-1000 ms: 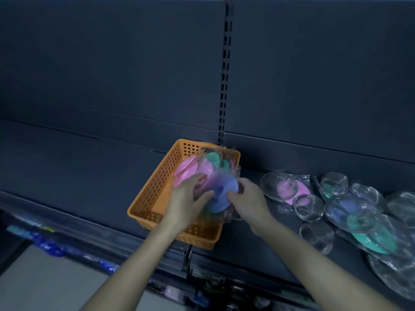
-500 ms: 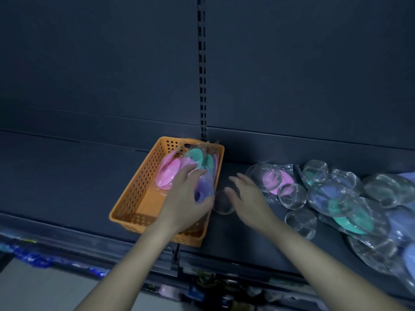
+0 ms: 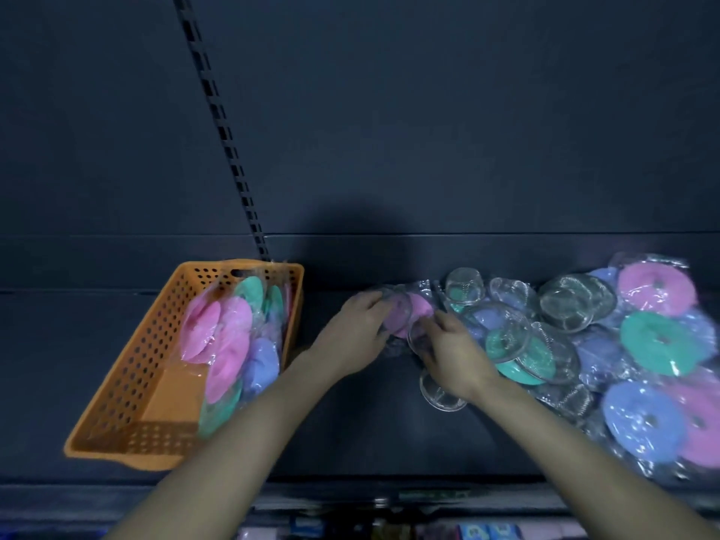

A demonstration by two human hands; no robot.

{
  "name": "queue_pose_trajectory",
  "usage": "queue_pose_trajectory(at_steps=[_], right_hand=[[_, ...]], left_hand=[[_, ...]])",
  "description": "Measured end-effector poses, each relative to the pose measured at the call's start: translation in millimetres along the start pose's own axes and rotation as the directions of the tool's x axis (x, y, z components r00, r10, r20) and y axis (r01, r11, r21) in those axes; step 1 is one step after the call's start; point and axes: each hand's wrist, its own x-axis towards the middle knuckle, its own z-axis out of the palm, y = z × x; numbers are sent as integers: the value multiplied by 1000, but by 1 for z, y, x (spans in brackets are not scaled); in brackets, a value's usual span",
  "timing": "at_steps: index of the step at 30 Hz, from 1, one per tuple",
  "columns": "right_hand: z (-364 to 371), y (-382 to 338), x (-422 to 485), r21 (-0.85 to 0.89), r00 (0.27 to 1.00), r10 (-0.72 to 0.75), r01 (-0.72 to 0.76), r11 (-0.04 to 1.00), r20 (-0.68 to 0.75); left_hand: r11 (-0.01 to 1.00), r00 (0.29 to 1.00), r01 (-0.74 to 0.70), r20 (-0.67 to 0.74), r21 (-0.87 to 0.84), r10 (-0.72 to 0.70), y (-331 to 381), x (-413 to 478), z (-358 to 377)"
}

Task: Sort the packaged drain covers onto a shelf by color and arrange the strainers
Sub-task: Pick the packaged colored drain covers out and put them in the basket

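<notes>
Our left grip [image 3: 356, 333] holds the pink packet [image 3: 420, 307], right grip [image 3: 454, 354] a clear strainer [image 3: 417, 339]. We should part them gently, packet toward nine o'clock.

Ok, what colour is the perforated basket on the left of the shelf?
The basket is orange, clearest in the head view.

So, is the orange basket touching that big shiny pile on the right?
Apart. The head view shows a stretch of bare dark shelf between the orange basket and the pile of packets.
</notes>
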Motion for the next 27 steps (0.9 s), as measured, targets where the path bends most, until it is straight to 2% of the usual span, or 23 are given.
queue_pose_trajectory(at_steps=[4,7,10,12,14,16,18,20,22,24,25,27], right_hand=[[2,5,0,14,1000,-26,26,1000,14],[0,8,-2,-22,996,-62,63,998,67],[-1,11,-9,-23,989,-127,129,991,82],[-6,15,-12,-14,991,-132,132,991,16],[-11,22,-12,-26,987,-129,127,992,-100],[-18,31,-11,-16,969,-84,83,996,-231],[-24,42,-10,-5,938,-46,47,999,-344],[-27,56,-10,-74,916,-8,-24,997,-401],[-27,70,-10,-142,928,100,-160,977,-359],[-26,79,-13,-158,944,207,-252,955,-257],[-26,81,-15,-171,955,219,-255,952,-201],[-25,80,-19,-223,982,150,-173,959,-115]], left_hand=[[981,985,-66,167,181,36,-14,34,27],[957,969,-52,246,285,-20,-22,44,38],[918,982,21,166,396,-94,-26,43,40],[894,988,72,90,443,-124,-27,42,40],[900,992,91,43,427,-120,-27,42,40],[938,996,61,33,342,-77,-23,46,41],[972,994,19,100,232,-43,-13,52,42],[989,984,32,168,147,-57,-6,59,47],[985,967,140,198,102,-158,-2,66,52],[955,929,280,224,94,-294,-3,72,56],[938,905,329,248,113,-347,-4,74,57],[907,860,393,289,153,-421,-7,75,57]])
